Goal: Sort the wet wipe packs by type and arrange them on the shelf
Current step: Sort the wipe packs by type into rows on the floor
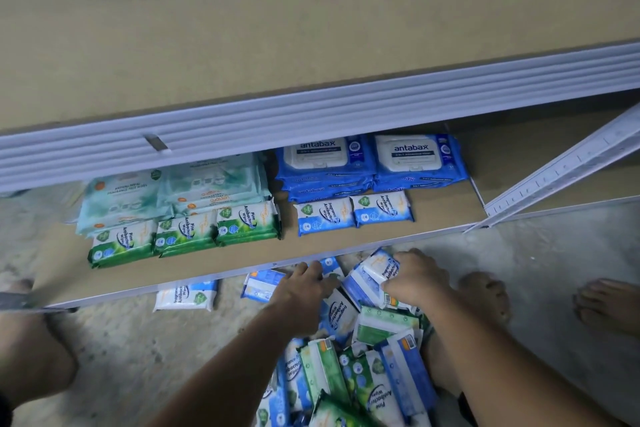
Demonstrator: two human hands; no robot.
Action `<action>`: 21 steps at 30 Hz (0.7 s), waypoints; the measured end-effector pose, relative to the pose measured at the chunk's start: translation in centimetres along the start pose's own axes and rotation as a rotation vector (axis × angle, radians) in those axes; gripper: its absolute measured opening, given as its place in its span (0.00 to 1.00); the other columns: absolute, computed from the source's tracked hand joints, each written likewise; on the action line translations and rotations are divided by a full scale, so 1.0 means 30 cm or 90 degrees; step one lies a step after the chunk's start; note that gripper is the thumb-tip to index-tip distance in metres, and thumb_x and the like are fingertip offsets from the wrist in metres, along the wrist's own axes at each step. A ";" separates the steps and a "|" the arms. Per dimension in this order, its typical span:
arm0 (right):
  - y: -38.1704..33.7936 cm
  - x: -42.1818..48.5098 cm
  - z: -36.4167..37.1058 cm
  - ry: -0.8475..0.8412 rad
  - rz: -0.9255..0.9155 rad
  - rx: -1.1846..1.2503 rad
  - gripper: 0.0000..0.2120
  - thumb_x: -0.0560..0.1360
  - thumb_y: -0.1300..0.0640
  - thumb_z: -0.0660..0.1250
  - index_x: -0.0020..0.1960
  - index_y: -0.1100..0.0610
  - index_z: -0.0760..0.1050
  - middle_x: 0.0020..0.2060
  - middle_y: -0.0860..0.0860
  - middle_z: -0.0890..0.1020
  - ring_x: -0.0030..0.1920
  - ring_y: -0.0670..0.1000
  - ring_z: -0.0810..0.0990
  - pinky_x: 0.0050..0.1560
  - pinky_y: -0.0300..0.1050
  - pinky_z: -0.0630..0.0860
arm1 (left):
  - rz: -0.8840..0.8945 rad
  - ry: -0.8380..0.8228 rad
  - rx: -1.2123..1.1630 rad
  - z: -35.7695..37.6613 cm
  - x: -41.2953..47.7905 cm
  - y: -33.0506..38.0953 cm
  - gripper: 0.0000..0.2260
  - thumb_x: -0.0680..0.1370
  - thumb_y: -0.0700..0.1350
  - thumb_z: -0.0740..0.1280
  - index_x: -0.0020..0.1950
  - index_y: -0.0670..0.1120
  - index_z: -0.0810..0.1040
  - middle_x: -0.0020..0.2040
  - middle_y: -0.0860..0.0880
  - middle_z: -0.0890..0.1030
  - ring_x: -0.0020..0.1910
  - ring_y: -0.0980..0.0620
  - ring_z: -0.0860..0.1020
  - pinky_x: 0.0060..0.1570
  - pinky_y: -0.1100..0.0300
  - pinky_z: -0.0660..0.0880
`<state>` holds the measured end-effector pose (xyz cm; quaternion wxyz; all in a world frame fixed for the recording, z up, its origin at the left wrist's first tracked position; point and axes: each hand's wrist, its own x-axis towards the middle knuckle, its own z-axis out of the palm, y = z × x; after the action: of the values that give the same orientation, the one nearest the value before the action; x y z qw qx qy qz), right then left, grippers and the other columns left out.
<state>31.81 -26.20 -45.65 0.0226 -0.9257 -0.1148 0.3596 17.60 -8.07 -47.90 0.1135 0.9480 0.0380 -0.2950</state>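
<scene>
Roughly midway: four groups [249, 218] sitting on shelf [443, 198], pile [363, 367] waiting at 6 o'clock; right hand [419, 274] clamping blue pack [377, 269], left hand [304, 284] unclear.

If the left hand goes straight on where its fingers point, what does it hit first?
Probably the shelf edge, which sits just past the fingertips of the left hand. Depth is unclear: if the hand is lower than the board, it would slip under it instead.

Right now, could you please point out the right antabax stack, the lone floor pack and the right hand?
right antabax stack [412, 158]: head view, white lid on top.
lone floor pack [187, 296]: head view, middle of its wrapper.
right hand [420, 276]: head view, back of the hand.
</scene>
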 end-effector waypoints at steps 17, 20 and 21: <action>-0.038 -0.307 -0.131 0.094 -0.022 0.296 0.18 0.58 0.48 0.73 0.46 0.50 0.75 0.41 0.46 0.83 0.39 0.50 0.83 0.42 0.48 0.82 | -0.157 0.203 -0.419 -0.199 -0.373 -0.041 0.21 0.69 0.43 0.75 0.57 0.58 0.72 0.48 0.52 0.84 0.45 0.52 0.82 0.40 0.57 0.79; -0.080 -0.481 -0.188 0.104 -0.048 0.409 0.23 0.59 0.53 0.76 0.49 0.49 0.71 0.45 0.50 0.82 0.42 0.53 0.83 0.43 0.51 0.82 | -0.150 0.260 -0.549 -0.258 -0.519 -0.033 0.25 0.68 0.38 0.78 0.58 0.58 0.74 0.46 0.55 0.84 0.44 0.57 0.82 0.39 0.59 0.80; -0.091 -0.534 -0.204 0.099 -0.051 0.446 0.24 0.60 0.54 0.77 0.50 0.48 0.69 0.46 0.51 0.82 0.43 0.54 0.83 0.43 0.52 0.82 | -0.146 0.274 -0.590 -0.280 -0.567 -0.026 0.24 0.70 0.37 0.77 0.58 0.58 0.74 0.46 0.56 0.84 0.43 0.58 0.82 0.38 0.60 0.80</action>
<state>23.93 -26.95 -30.18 0.3614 -0.8811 -0.0186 0.3043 8.11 -5.39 -31.69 0.4773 0.8274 0.2905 -0.0559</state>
